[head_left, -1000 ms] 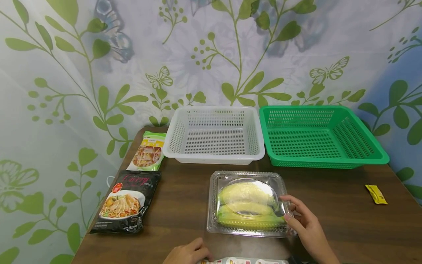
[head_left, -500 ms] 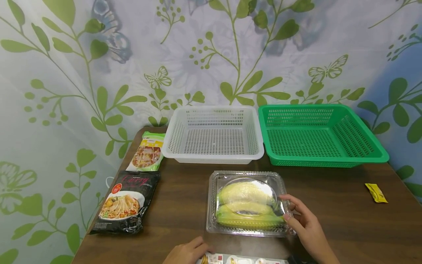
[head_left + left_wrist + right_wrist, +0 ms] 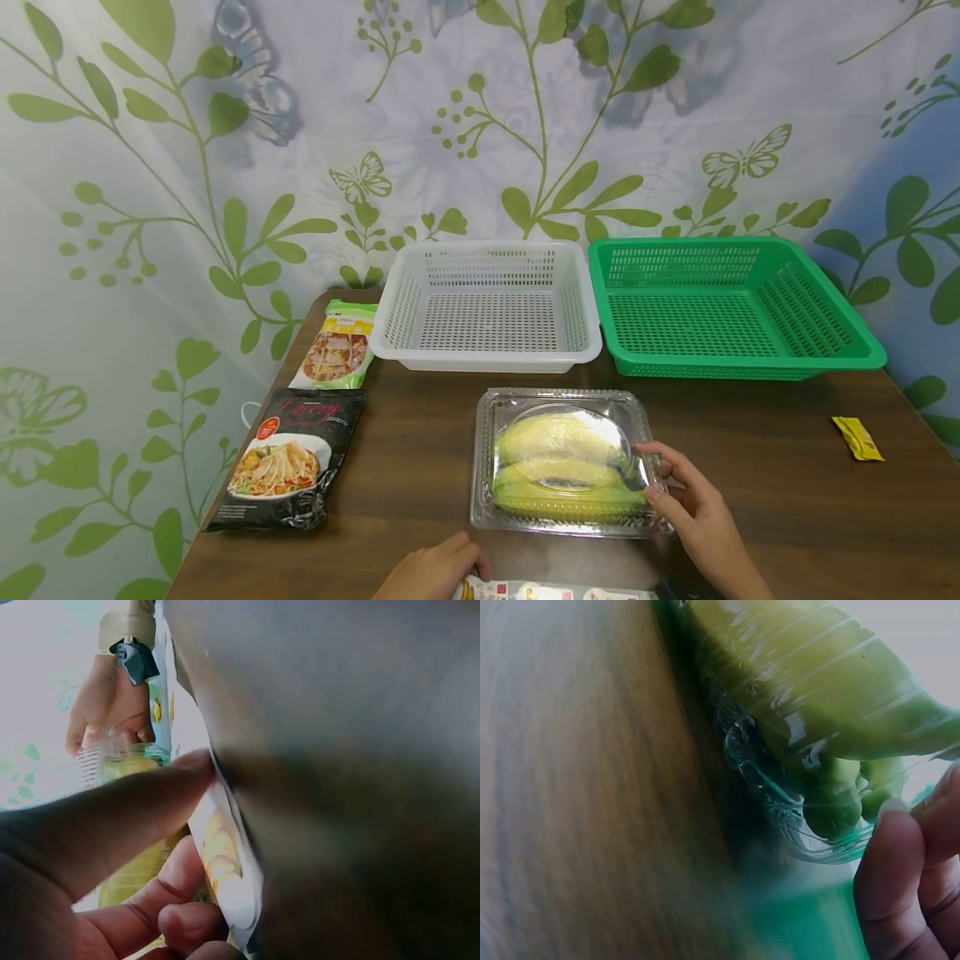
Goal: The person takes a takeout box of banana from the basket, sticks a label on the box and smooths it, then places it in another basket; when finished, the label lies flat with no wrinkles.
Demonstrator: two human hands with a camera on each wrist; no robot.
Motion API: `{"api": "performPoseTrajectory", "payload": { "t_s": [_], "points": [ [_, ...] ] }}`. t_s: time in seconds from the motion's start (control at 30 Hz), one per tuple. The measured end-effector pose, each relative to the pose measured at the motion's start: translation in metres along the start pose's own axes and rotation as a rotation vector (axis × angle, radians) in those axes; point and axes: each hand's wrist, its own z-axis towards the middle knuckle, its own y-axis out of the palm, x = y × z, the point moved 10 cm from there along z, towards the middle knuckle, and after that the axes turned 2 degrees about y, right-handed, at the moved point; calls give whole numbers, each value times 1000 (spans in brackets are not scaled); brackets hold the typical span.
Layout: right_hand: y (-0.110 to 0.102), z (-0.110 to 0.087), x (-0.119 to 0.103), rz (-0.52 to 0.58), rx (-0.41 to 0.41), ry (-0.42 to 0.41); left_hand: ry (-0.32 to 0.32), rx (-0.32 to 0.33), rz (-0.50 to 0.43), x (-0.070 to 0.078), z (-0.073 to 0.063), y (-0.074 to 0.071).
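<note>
A clear plastic clamshell box (image 3: 487,417) with bananas (image 3: 558,467) inside lies on the table's middle in the head view. My right hand (image 3: 697,517) pinches its right side between thumb and fingers; in the right wrist view the thumb (image 3: 891,877) meets the clear plastic by the banana stems. At the table's front edge my left hand (image 3: 435,571) grips the left end of a white printed sheet or flat packet (image 3: 551,592), mostly cut off below. The left wrist view shows thumb and fingers pinching that printed piece (image 3: 225,859), which has food pictures on it.
Behind the box stand a white basket (image 3: 487,365) and a green basket (image 3: 720,367), against a leaf-patterned cloth. On the left lie a black noodle packet (image 3: 288,458) and a green-and-yellow food packet (image 3: 335,346). A small yellow packet (image 3: 858,439) lies at the right.
My left hand has shifted slightly right and forward, and a little more of the printed piece shows. The right hand and the clamshell box have stayed in place.
</note>
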Motion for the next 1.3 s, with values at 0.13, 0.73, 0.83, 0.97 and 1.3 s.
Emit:
{"api": "performPoseTrajectory", "payload": {
  "t_s": [0.13,0.73,0.83,0.97,1.3],
  "points": [
    [-1,0,2,-13,8,27,-86,-44,-28,-5,4,2],
    [0,0,1,-8,-4,12,-48,2,-92,-3,2,-7],
    [0,0,0,-1,-5,-1,-77,15,-168,-6,1,-10],
    [0,0,-1,0,-4,-8,-104,24,-232,-9,0,-13],
    [-1,0,-1,-19,0,9,-23,111,-256,-3,-3,-24]
  ]
}}
